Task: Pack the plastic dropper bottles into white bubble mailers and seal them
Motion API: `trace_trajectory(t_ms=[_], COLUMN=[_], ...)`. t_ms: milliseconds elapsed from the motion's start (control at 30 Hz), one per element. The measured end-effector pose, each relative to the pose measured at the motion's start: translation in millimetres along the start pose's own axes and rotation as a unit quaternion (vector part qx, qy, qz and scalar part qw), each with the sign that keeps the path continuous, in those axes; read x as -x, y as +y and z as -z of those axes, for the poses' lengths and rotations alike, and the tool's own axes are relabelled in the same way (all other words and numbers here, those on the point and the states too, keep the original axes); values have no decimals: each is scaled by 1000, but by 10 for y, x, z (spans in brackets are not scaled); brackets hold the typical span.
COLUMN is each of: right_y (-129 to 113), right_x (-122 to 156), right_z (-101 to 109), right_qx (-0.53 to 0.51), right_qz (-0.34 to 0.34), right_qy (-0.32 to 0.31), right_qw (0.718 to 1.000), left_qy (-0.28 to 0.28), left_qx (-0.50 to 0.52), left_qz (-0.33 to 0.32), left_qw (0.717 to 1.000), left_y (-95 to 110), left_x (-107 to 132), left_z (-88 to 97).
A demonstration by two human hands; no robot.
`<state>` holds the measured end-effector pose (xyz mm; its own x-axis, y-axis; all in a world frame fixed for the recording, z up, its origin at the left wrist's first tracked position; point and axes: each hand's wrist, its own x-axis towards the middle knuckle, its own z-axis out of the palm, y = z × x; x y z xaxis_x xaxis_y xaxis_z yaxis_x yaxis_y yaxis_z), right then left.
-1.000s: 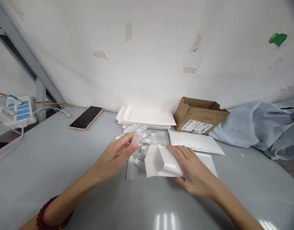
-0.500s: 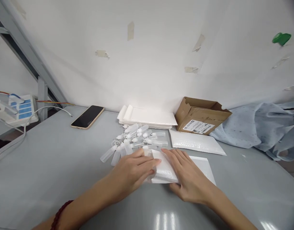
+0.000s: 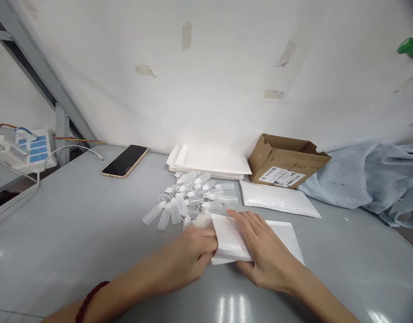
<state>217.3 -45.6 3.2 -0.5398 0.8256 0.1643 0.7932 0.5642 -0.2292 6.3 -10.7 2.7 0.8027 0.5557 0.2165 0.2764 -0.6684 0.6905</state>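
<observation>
A white padded bubble mailer [image 3: 228, 246] is in front of me, its open end facing left. My right hand [image 3: 265, 251] is closed round its middle, fingers on top and thumb at the near edge. My left hand [image 3: 196, 251] is at the open end with fingers curled and the fingertips tucked into the mouth. What those fingertips hold, if anything, is hidden. Just beyond my left hand lies a pile of small translucent plastic squeeze bottles [image 3: 193, 197] with white caps. A pale, blurred piece [image 3: 203, 220] shows beside the mailer's mouth.
Behind the bottles is a stack of white mailers [image 3: 213, 162]. Another mailer [image 3: 280, 199] lies before an open cardboard box [image 3: 287, 163]. Light blue cloth [image 3: 358, 175] is bunched at right. At left are a phone [image 3: 125, 160], a white cable [image 3: 72, 147] and a power strip [image 3: 36, 150].
My left hand has gone from lying across the mailer's open end, fingers stretched, to having its fingertips inside the mouth. My right hand keeps its grip. The view has shifted slightly.
</observation>
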Motion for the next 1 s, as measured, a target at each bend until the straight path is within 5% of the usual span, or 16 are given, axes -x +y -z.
trace_trajectory(t_ms=[100, 167, 267, 433, 600, 1000], right_y=[19, 76, 178, 225, 204, 187], right_x=[7, 15, 23, 4, -8, -13], right_z=[10, 24, 49, 82, 79, 40], right_qx=[5, 20, 37, 31, 32, 22], right_qz=[5, -2, -33, -65, -68, -64], right_qy=[5, 25, 37, 30, 19, 7], right_qw=[1000, 1000, 998, 997, 997, 998], left_qy=[-20, 60, 181, 73, 63, 55], left_qx=[52, 54, -119, -358, -464, -344], left_qz=[34, 69, 71, 31, 14, 11], left_qw=[998, 994, 974, 930, 884, 937], left_y=[29, -43, -262, -586, -648, -634], left_x=[19, 68, 166, 226, 184, 193], left_z=[206, 405, 648, 621, 472, 621])
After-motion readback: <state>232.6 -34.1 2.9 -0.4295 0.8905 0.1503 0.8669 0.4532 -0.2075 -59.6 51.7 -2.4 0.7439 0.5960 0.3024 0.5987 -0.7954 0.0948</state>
